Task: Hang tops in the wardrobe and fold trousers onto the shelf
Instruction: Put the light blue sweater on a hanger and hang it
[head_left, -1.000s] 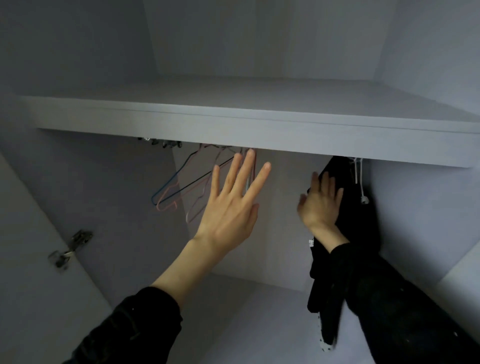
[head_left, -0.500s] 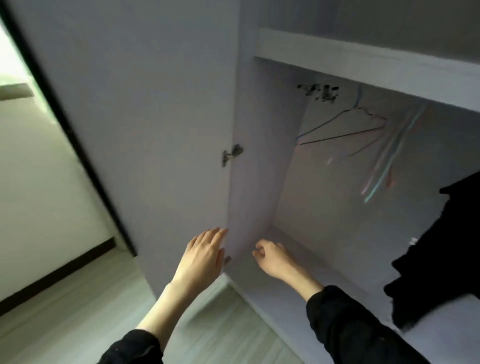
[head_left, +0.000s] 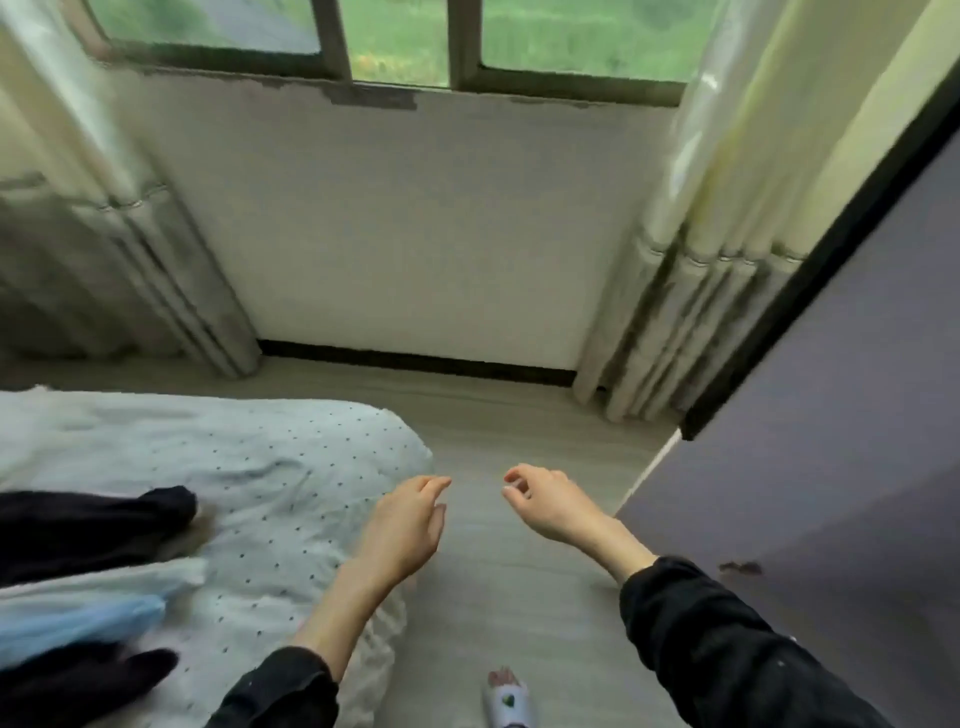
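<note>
Clothes lie on the bed (head_left: 270, 457) at the lower left: a black garment (head_left: 88, 525), a white one (head_left: 104, 582), a light blue one (head_left: 78, 623) and another dark piece (head_left: 78, 680). My left hand (head_left: 405, 530) hangs over the bed's right edge with loosely curled fingers, holding nothing. My right hand (head_left: 545, 499) floats above the floor beside it, fingers loosely curled, also holding nothing. The open wardrobe door (head_left: 831, 441) fills the right side; the wardrobe's inside is out of view.
A window with curtains (head_left: 727, 260) on both sides faces me above a white wall. Grey wood floor (head_left: 493, 571) runs between the bed and the door. My slippered foot (head_left: 509, 701) shows at the bottom edge.
My view swung left from the wardrobe's inside to the bed and window. Both hands came down from the hangers and the hung black top, and now hang low holding nothing.
</note>
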